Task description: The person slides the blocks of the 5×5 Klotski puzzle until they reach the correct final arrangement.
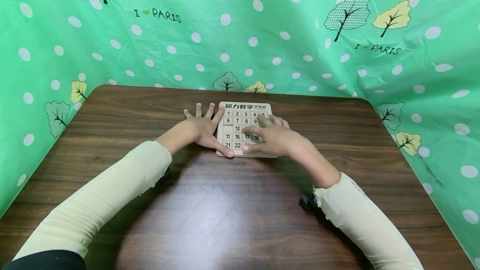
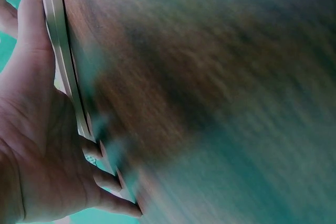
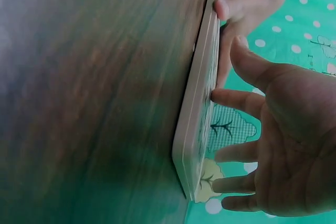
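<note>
A pale sliding number puzzle (image 1: 255, 155) with a printed heading lies flat on the table; its side also shows in the right wrist view (image 3: 191, 103). Along its left edge, my left hand (image 1: 202, 128) rests with fingers spread, thumb on the lower left corner and index finger by the upper left one. My right hand (image 1: 279, 138) is over the puzzle's right part, index fingertip touching just right of the 12 tile (image 1: 237, 128). Its other fingers are held above the board, hiding several tiles. A tile-sized gap shows left of the 12.
The dark wooden table (image 1: 210, 220) extends around the puzzle. A green dotted cloth (image 1: 240, 28) with tree prints hangs behind and at both sides of the table. Pale sleeves cover both forearms, and a black device (image 1: 308, 202) sits under the right wrist.
</note>
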Demonstrator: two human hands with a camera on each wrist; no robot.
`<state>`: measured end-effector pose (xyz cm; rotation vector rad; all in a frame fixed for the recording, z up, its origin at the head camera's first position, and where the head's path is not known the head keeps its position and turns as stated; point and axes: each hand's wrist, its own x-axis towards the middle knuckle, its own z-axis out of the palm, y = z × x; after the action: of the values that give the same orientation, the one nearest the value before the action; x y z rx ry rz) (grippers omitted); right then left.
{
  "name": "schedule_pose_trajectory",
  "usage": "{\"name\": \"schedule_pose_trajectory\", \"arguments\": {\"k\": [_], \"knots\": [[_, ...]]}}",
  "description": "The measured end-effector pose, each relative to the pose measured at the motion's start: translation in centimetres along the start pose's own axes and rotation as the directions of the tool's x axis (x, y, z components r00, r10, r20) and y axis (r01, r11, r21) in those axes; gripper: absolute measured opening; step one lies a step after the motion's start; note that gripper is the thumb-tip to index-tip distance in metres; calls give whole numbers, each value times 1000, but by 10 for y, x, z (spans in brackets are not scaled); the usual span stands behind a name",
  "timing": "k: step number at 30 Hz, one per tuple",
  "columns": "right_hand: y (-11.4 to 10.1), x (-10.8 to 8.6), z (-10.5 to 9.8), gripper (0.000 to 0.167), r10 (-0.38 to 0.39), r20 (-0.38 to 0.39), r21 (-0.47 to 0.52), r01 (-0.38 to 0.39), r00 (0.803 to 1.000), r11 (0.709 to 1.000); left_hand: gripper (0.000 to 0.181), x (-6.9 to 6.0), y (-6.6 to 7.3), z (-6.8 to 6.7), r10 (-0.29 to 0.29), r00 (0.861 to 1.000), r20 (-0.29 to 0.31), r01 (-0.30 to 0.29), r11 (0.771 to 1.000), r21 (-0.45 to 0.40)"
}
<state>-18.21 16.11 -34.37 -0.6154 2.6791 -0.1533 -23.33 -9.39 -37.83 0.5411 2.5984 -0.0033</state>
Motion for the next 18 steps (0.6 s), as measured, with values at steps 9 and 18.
{"name": "schedule_pose_trajectory", "arguments": {"k": [9, 18], "knots": [[-26, -2, 5, 74, -74, 51, 4, 74, 996, 997, 171, 11, -4, 4, -9, 1000, 10, 9, 1000, 15], [-23, 13, 4, 78, -26, 45, -19, 27, 999, 999, 179, 20, -6, 9, -35, 999, 14, 34, 999, 33]]}}
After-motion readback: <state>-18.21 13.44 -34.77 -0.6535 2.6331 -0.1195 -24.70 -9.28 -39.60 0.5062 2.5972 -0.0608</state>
